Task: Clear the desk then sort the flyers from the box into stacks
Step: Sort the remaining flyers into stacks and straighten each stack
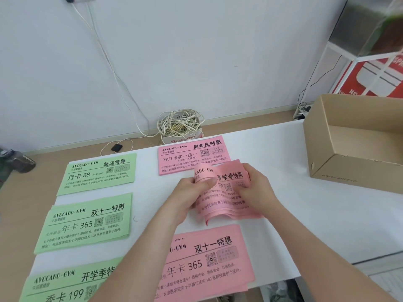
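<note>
A: Where are the flyers?
B: Over the table, between far pink stack and near pink stack. Left hand pinches their curled edge; right hand grips opposite. Squaring edges first likely helps.

The pale green rectangular paper flyers carry black print and small black QR squares; the pink rectangular paper flyers bear the same black lettering; the flat surface is white; the open cardboard box is plain brown; the tangled cable bundle is cream.
</note>
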`<state>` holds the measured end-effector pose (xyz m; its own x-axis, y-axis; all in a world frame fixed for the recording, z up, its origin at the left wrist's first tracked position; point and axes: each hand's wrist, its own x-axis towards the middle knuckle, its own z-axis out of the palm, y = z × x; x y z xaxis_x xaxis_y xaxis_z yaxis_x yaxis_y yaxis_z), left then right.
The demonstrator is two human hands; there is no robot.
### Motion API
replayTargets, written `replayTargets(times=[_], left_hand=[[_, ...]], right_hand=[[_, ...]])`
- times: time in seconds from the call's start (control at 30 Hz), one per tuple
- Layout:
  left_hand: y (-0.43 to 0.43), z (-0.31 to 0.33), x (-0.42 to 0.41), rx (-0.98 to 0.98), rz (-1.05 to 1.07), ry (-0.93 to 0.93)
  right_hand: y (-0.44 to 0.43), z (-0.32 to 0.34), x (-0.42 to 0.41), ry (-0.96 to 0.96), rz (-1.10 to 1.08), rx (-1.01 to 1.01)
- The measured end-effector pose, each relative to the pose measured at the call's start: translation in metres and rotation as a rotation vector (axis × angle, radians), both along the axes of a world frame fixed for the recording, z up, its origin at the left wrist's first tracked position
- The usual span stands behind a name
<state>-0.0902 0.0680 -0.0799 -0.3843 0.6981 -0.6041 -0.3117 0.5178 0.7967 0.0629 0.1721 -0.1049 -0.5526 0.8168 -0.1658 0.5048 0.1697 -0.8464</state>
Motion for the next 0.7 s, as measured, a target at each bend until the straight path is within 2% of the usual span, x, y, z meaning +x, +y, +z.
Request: replayTargets(times=[0.07, 0.1, 0.13, 0.2, 0.27, 0.33, 0.4, 0.5, 0.6, 0.7], left_hand=[[0.000, 0.001, 0.003, 0.082, 0.009, -0.111], [-0.001, 0.001, 0.002, 0.111, 0.034, -0.108], [-0.003, 0.000, -0.001, 0.130, 0.061, -0.025], [-0.009, 0.000, -0.010, 0.136, 0.087, 0.263], [-0.017, -0.001, -0.021, 0.161, 0.097, 0.437], [-0.025, -0.002, -0.027, 0.221, 0.109, 0.452], [-0.033, -0.002, -0.030, 0.264, 0.130, 0.438], [-0.045, -0.002, -0.038, 0.334, 0.195, 0.374], [-0.055, -0.003, -0.045, 0.372, 0.228, 0.362], [-0.062, -0.006, -0.049, 0.398, 0.234, 0.344]], right_hand=[[-0.002, 0.000, 0.000, 0.022, -0.011, 0.018], [-0.002, 0.000, 0.001, 0.024, -0.014, 0.026], [0.000, 0.000, 0.003, 0.009, -0.015, 0.046], [0.007, 0.000, 0.009, -0.032, -0.020, 0.092], [0.015, 0.004, 0.017, -0.034, -0.038, 0.005], [0.020, 0.010, 0.022, 0.022, -0.021, -0.161], [0.020, 0.015, 0.021, 0.156, -0.017, -0.270], [0.011, 0.025, 0.016, 0.370, -0.078, -0.237], [-0.002, 0.026, 0.011, 0.437, -0.036, -0.168], [-0.016, 0.018, 0.007, 0.561, -0.039, -0.251]])
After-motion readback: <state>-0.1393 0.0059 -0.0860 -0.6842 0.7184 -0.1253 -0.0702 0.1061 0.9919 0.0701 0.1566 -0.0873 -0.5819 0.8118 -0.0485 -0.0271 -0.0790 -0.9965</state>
